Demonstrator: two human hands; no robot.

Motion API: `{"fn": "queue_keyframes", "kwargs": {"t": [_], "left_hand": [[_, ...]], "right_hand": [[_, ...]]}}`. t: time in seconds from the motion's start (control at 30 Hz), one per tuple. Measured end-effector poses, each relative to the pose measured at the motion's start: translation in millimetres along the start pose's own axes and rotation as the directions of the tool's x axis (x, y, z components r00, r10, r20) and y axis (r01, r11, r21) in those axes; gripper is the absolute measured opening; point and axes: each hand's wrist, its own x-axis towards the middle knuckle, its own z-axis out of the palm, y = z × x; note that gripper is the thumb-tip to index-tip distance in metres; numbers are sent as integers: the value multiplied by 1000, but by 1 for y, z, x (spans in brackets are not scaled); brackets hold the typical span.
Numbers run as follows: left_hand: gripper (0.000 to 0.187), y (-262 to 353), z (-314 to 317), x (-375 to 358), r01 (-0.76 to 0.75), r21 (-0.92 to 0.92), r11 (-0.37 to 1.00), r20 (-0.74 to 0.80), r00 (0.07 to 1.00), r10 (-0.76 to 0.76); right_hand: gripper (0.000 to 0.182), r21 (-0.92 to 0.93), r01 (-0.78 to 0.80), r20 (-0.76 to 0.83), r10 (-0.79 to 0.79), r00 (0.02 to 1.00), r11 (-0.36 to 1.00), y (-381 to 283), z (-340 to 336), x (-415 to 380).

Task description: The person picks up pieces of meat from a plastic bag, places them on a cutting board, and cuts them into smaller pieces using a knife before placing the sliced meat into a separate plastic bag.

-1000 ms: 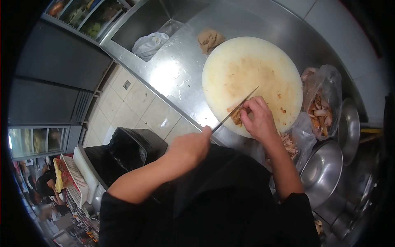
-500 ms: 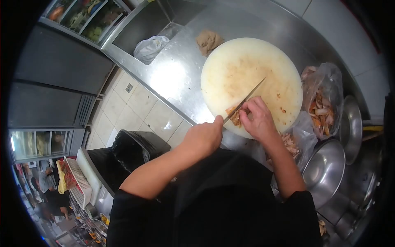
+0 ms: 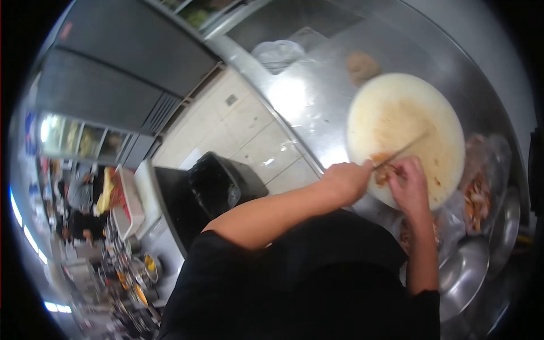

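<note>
The knife [image 3: 401, 151] is in my left hand [image 3: 348, 182], its handle wrapped by closed fingers and its blade pointing up and right over the round, stained cutting board [image 3: 408, 107]. My right hand [image 3: 409, 182] pinches a small brown piece of meat [image 3: 383, 174] near the board's lower edge, close beside the blade. An orange-brown bit [image 3: 379, 157] lies on the blade's other side. Small brown crumbs are scattered on the board's right part. Motion blur softens the fingertips and the meat.
A brown cloth [image 3: 362, 67] is by the board's top. Plastic bags of meat [image 3: 477, 198] and metal bowls [image 3: 466, 276] stand at right. At left are a sink with a plastic bag [image 3: 277, 55], a black bin [image 3: 226, 181], a crate [image 3: 128, 198] and people farther off.
The view has swung left, so board and hands appear farther right and lower. The knife stays in my left hand, and my right hand still holds the meat.
</note>
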Motion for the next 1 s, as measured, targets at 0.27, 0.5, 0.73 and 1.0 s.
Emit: {"fn": "queue_keyframes", "kwargs": {"t": [0.27, 0.5, 0.73, 1.0], "left_hand": [[23, -9, -7, -71, 27, 12, 1000, -2, 1000, -27], [22, -12, 17, -41, -61, -118, 991, -117, 992, 47], [33, -16, -14, -48, -12, -28, 1000, 74, 997, 14], [26, -12, -22, -36, 81, 37, 996, 25, 996, -82]], "right_hand": [[22, 19, 7, -3, -7, 1000, 1000, 1, 2, -1], [20, -31, 17, 40, -15, 999, 999, 12, 5, 0], [35, -172, 36, -22, -40, 999, 984, 7, 4, -4], [28, -53, -156, -47, 153, 987, 986, -3, -3, -2]]}}
